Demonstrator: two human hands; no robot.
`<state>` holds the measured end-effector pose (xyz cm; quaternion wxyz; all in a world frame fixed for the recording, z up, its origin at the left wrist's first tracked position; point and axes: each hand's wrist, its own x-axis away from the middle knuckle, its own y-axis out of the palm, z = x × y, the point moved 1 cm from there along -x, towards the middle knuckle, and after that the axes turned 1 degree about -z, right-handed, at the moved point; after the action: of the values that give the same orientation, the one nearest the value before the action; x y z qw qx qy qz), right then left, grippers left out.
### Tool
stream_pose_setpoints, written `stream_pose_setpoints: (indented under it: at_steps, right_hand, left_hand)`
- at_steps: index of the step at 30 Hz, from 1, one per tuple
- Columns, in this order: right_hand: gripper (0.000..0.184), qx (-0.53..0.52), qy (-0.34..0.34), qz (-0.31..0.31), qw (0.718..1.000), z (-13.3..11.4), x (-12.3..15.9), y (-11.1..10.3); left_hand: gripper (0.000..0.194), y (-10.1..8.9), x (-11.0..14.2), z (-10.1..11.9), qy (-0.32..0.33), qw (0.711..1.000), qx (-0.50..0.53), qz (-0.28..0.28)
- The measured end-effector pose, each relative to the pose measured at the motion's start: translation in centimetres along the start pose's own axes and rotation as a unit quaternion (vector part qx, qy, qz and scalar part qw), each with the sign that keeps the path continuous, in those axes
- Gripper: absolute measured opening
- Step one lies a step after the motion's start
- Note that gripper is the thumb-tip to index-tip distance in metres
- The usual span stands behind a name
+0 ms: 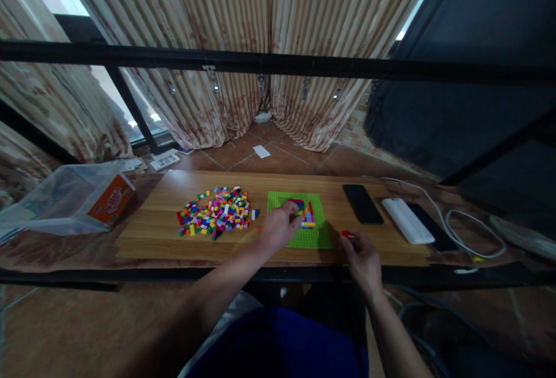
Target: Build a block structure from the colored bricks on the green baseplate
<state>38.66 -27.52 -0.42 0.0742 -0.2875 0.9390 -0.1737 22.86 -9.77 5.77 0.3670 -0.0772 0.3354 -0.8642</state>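
The wooden surface (150,233) is carrying everything, with the loose brick pile (217,211) spreading on the left. The green baseplate (304,241) is lying right of it, before the person; its side edges are running away from the body, leaning slightly, and its outline is looking too nearly square for picking a long axis. The left hand (281,226) is reaching over it, fingertips meeting the build; whether that grip is grasping a brick, I cannot tell. The right hand (362,255) is waiting just off the plate's near right corner, its grip pinching a red brick (346,234). The brick build (308,217) is sitting mid-plate, partly hidden; its red right-hand row is pointing away from the person, while the yellow-and-white row is running crosswise. For good seating, the fingers should be lining up studs before pressing straight down, bracing the plate. The red brick's long axis is showing too small for judging.
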Motion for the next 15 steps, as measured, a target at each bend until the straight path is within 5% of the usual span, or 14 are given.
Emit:
stream_pose_setpoints:
  at_steps: [7,15]
  right_hand:
    - [0.052,0.106,-0.075,0.013,0.991,1.5,-4.1,-0.1]
    - [0.055,0.149,-0.120,0.025,0.981,3.3,-5.4,0.5]
  left_hand:
    - [0.025,2.2,-4.0,0.8,0.018,0.962,-0.268,-0.041]
    - [0.026,2.9,-5.3,-0.1,0.055,0.945,-0.321,-0.033]
